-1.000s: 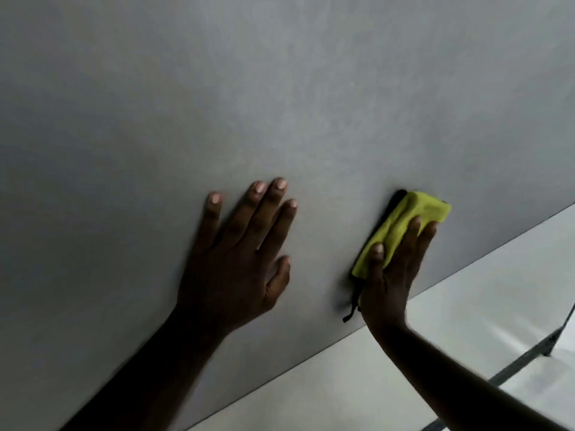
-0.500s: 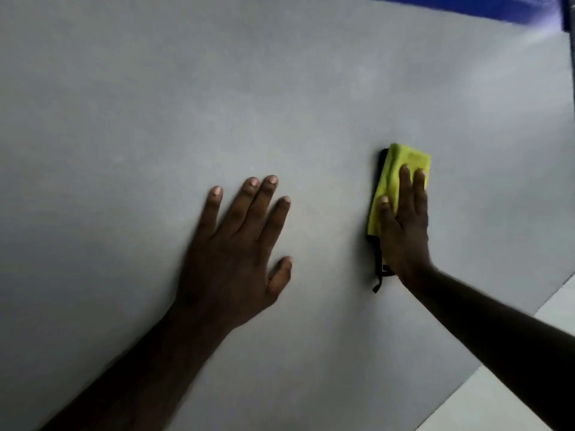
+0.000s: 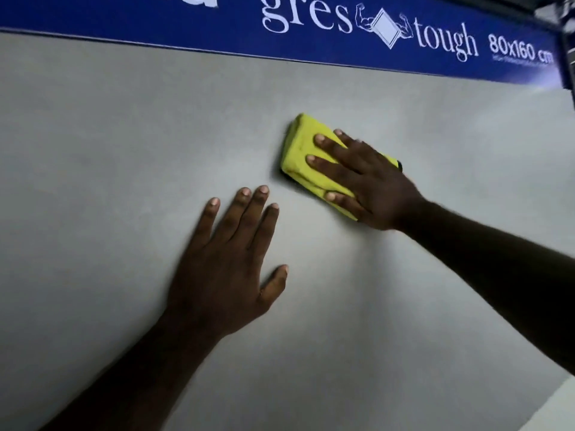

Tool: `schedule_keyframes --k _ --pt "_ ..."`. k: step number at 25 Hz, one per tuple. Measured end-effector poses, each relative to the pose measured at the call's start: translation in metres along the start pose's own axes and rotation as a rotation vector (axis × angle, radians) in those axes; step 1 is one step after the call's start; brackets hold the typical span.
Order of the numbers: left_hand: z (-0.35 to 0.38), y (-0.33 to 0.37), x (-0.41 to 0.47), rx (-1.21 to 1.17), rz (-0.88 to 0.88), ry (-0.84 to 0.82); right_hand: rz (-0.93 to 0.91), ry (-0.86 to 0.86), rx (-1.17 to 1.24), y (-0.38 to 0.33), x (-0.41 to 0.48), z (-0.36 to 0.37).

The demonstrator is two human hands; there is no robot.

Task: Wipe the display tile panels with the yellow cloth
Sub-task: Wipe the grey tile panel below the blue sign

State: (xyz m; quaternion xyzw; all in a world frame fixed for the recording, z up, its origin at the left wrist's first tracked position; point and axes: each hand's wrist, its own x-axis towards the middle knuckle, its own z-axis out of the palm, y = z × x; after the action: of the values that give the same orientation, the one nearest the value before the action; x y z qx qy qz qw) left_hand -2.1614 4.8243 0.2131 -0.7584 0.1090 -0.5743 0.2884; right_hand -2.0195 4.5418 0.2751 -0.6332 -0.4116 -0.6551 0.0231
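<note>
One yellow cloth [image 3: 303, 150], long axis diagonal, upper-left to lower-right

Yellow cloth [image 3: 306, 157]: bright yellow, folded into thick oblong pad, dark edge showing at right end. Lies flat against tile panel [image 3: 124, 150], upper middle, slanting down to right, pressed under straight fingers of right hand [image 3: 370, 185]. Tile panel: large, plain matt grey, faintly mottled.

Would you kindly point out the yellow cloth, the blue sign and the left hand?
yellow cloth [image 3: 298, 141]: head view, bare upper-left part.
blue sign [image 3: 186, 29]: head view, plain blue patch.
left hand [image 3: 224, 269]: head view, back of hand.
</note>
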Motion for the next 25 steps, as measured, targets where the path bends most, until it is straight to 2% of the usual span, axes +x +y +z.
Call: schedule_keyframes --k 1,3,4,5,6,7,8,9,11,12,13,15,16,17,19,20,22,23,24,25 --pt "0.000 0.000 0.000 0.004 -0.005 0.002 0.137 0.085 0.054 0.015 0.011 0.003" --pt "0.001 0.002 -0.004 0.008 -0.010 0.011 0.734 0.238 0.190 0.023 0.038 0.008" --pt "0.002 0.002 -0.004 0.007 -0.008 0.016 0.807 0.230 0.174 0.016 0.051 0.011" --pt "0.002 0.002 -0.004 0.009 -0.007 0.015 0.607 0.163 0.092 0.006 0.056 0.012" --pt "0.001 0.003 -0.004 0.011 -0.008 0.013 0.276 0.064 0.026 0.004 0.051 0.011" --pt "0.001 0.004 -0.004 0.015 -0.008 0.016 0.009 0.036 -0.041 0.015 0.048 0.008" --pt "0.001 0.004 -0.005 0.017 -0.011 0.023 -0.055 0.077 -0.061 0.024 0.049 0.004" --pt "0.002 0.005 -0.006 0.015 -0.018 0.029 0.094 0.145 -0.033 0.029 0.048 0.006" --pt "0.003 0.010 -0.014 0.009 -0.031 0.022 0.753 0.312 0.155 0.016 0.044 0.012" --pt "0.003 0.012 -0.019 0.005 -0.034 0.015 0.856 0.303 0.158 -0.001 0.033 0.016" --pt "0.003 0.014 -0.023 -0.001 -0.034 0.005 0.700 0.255 0.102 -0.024 0.013 0.021" --pt "0.002 0.018 -0.037 -0.009 -0.023 -0.030 0.215 0.110 0.028 -0.051 -0.044 0.026" --pt "0.002 0.021 -0.046 -0.009 -0.018 -0.046 0.187 0.100 0.038 -0.066 -0.069 0.026" --pt "0.001 0.024 -0.056 -0.012 -0.012 -0.057 0.382 0.133 0.092 -0.083 -0.091 0.029" --pt "0.002 0.034 -0.078 -0.029 -0.004 -0.082 1.042 0.223 0.284 -0.123 -0.125 0.035" --pt "0.002 0.040 -0.088 -0.046 -0.002 -0.094 1.119 0.190 0.300 -0.147 -0.142 0.035" --pt "0.004 0.055 -0.111 -0.078 0.035 -0.135 0.724 0.026 0.245 -0.194 -0.194 0.036" --pt "0.008 0.065 -0.125 -0.081 0.077 -0.162 0.589 -0.036 0.253 -0.213 -0.220 0.037" --pt "0.011 0.077 -0.142 -0.081 0.134 -0.187 0.642 -0.052 0.280 -0.233 -0.242 0.038" --pt "0.015 0.088 -0.159 -0.083 0.197 -0.207 0.915 -0.013 0.328 -0.255 -0.259 0.041"
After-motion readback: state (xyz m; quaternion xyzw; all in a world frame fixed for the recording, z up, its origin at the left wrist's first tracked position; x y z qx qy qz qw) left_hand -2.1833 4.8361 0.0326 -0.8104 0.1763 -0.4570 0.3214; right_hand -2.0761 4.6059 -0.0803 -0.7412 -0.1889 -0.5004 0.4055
